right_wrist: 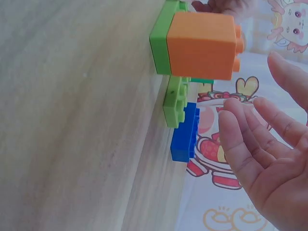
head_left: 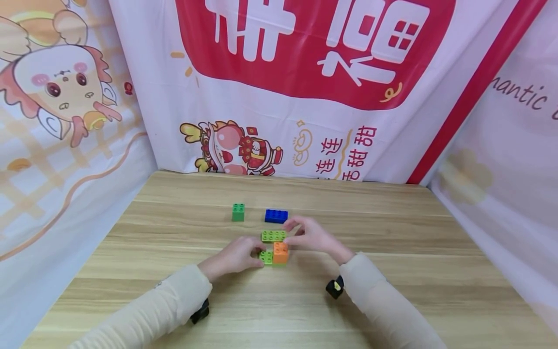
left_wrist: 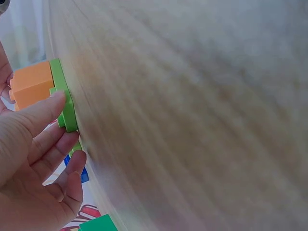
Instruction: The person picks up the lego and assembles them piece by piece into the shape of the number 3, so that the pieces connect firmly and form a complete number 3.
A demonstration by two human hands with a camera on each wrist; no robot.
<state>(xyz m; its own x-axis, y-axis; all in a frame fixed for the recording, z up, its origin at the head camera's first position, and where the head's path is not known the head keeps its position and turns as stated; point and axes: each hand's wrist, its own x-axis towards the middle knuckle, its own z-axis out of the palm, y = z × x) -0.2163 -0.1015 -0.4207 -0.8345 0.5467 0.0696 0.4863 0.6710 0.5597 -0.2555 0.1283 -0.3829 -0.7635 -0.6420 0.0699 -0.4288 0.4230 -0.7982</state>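
In the head view, an orange brick [head_left: 280,253] stands upright on the right end of a light green brick [head_left: 266,257]. My left hand [head_left: 237,254] pinches the left end of that green brick, thumb on the near side; the left wrist view shows the thumb [left_wrist: 45,111] against it. Just right of the orange brick is my right hand [head_left: 311,236], its fingers spread and holding nothing. The right wrist view shows a gap between that hand [right_wrist: 276,166] and the orange brick [right_wrist: 202,45].
A second light green brick [head_left: 273,236] lies just behind the pair. Farther back are a long blue brick [head_left: 276,216] and a taller green brick [head_left: 238,213]. Printed cloths [head_left: 305,140] hang at the back and sides of the wooden table [head_left: 279,310].
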